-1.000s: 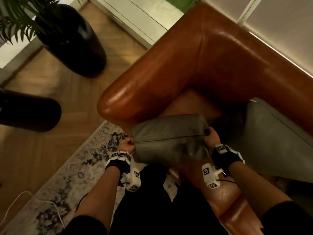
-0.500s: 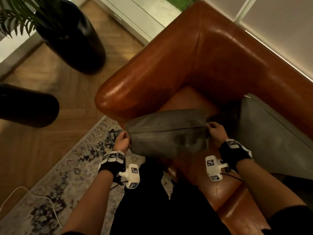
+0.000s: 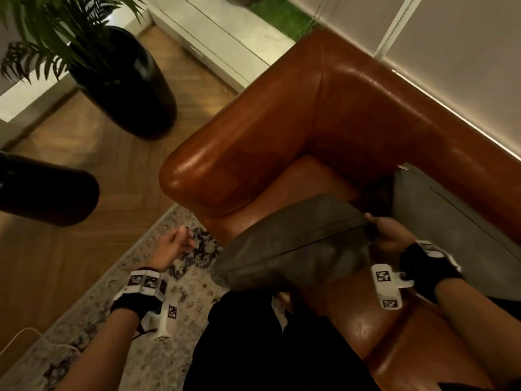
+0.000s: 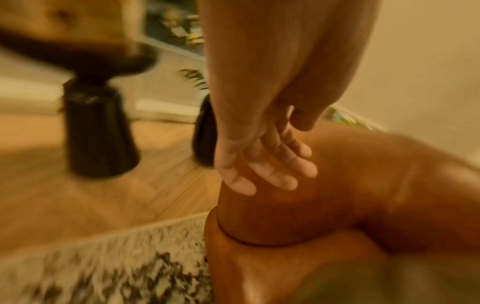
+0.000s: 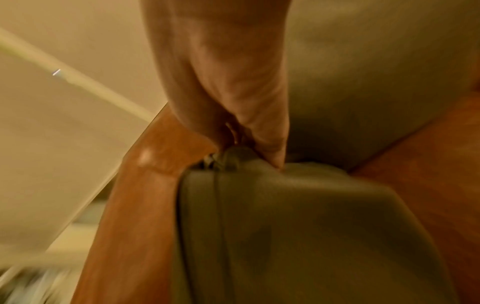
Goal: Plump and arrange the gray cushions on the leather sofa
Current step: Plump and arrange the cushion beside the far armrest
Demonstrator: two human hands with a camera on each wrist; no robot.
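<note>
The gray cushion point(image 3: 296, 244) hangs tilted over the front of the leather sofa point(image 3: 282, 131), its right corner raised and its left corner drooping past the seat edge toward the patterned rug point(image 3: 158, 272). A seam runs along its length. The right hand point(image 3: 386, 235) grips that raised right corner, fingers curled tight round the bunched fabric; the right wrist view shows the fingers point(image 5: 262, 142) pinching the corner where the seam ends, with the cushion's body falling away below. The left hand point(image 3: 174, 246) is off the cushion, held above the rug just left of the drooping corner, and holds nothing; in the left wrist view its fingers point(image 4: 275, 174) are spread and relaxed in front of the sofa's rounded arm, though that picture is blurred. So the hands are well apart, one clamped on the cushion and one free. A second gray cushion point(image 3: 451, 221) leans against the sofa's backrest just right of the right hand, its zip pull showing at the top corner. Beyond the sofa arm stands a black planter point(image 3: 127, 88) with green fronds on the herringbone wood floor point(image 3: 56, 249), and another dark rounded object point(image 3: 48, 193) sits at the left edge. A white cable point(image 3: 25, 334) lies across the rug's near corner.
</note>
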